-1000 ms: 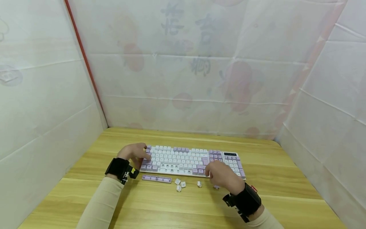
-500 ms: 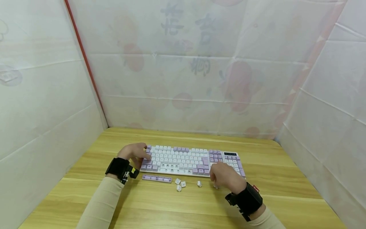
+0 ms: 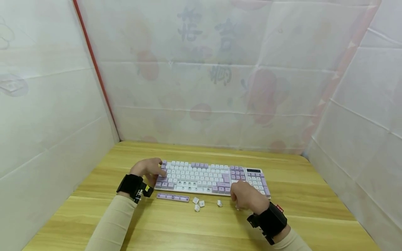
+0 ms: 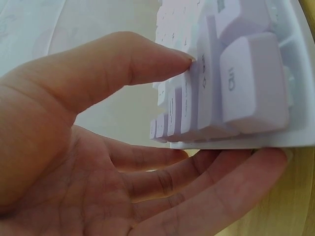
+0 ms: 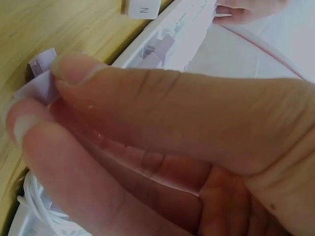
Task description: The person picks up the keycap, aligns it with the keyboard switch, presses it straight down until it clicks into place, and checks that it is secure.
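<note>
A white and purple keyboard (image 3: 194, 173) lies on the table, with bare switches showing in its lower rows. My left hand (image 3: 147, 168) grips its left end: in the left wrist view the thumb presses on the keys near Ctrl (image 4: 253, 86) and the fingers lie along the side edge. Just in front of the keyboard's right part, my right hand (image 3: 249, 198) pinches a small purple keycap (image 5: 37, 88) between thumb and index fingertip. Another purple keycap (image 5: 43, 60) shows right behind it. The right hand hides most of both in the head view.
A long purple spacebar (image 3: 172, 197) lies upside down before the keyboard. Several loose white keycaps (image 3: 202, 203) are grouped to its right, and one more white keycap (image 3: 219, 203) sits nearer my right hand. A white cable (image 5: 34, 194) shows in the right wrist view.
My right hand has shifted slightly right and off the keyboard's front edge, onto the purple keycap on the table. My left hand stays where it was.
</note>
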Available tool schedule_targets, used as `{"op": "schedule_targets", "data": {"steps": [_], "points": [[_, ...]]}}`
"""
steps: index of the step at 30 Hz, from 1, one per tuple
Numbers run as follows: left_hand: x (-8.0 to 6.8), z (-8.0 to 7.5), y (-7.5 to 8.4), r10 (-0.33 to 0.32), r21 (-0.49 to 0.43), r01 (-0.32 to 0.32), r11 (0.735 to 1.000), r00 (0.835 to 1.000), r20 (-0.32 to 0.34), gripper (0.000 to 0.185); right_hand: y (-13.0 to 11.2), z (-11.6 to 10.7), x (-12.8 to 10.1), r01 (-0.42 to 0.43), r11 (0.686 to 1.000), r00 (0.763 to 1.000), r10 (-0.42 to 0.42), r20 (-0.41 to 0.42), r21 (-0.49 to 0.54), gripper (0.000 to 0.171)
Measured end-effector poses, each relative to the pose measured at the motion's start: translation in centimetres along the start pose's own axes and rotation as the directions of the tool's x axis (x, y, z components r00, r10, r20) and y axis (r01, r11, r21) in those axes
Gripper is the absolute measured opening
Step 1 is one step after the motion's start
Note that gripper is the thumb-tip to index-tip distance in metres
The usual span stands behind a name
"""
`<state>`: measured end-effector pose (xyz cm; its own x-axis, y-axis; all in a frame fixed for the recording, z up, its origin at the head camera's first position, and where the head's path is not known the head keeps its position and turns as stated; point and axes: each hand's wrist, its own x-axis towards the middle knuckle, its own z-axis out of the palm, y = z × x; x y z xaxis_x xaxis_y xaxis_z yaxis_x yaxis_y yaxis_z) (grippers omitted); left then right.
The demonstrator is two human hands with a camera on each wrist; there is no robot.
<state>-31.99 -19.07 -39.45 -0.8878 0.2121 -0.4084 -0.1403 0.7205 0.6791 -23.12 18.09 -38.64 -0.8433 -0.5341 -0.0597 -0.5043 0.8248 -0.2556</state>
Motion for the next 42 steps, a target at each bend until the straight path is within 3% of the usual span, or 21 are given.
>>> {"op": "schedule_targets", "data": {"steps": [9,15,21,36,42], "points": [[0.18,0.06,-0.43,0.015,0.030,-0.014,0.999,1.000,-0.007,0.081,0.33,0.46,0.09,-0.005,1.000,1.000,0.005,0.013,-0.004,0.028],[0.18,0.04,-0.47,0.015,0.037,-0.014,0.999,1.000,-0.015,0.080,0.48,0.54,0.23,0.025,0.999,1.000,-0.025,0.001,-0.034,0.024],[0.15,-0.01,-0.28,0.011,0.030,-0.010,1.000,1.000,-0.010,0.081,0.37,0.61,0.39,0.001,1.000,0.999,0.000,0.040,-0.026,0.027],[-0.13,-0.10,-0.03,0.006,0.038,-0.005,0.999,1.000,-0.012,0.079,-0.03,0.44,0.31,0.058,0.998,0.996,-0.056,0.076,-0.030,0.022],[-0.02,0.01,-0.14,0.010,-0.002,-0.010,1.000,1.000,0.000,0.078,-0.04,0.50,0.27,0.074,0.997,0.994,-0.071,0.080,-0.037,0.023]]}}
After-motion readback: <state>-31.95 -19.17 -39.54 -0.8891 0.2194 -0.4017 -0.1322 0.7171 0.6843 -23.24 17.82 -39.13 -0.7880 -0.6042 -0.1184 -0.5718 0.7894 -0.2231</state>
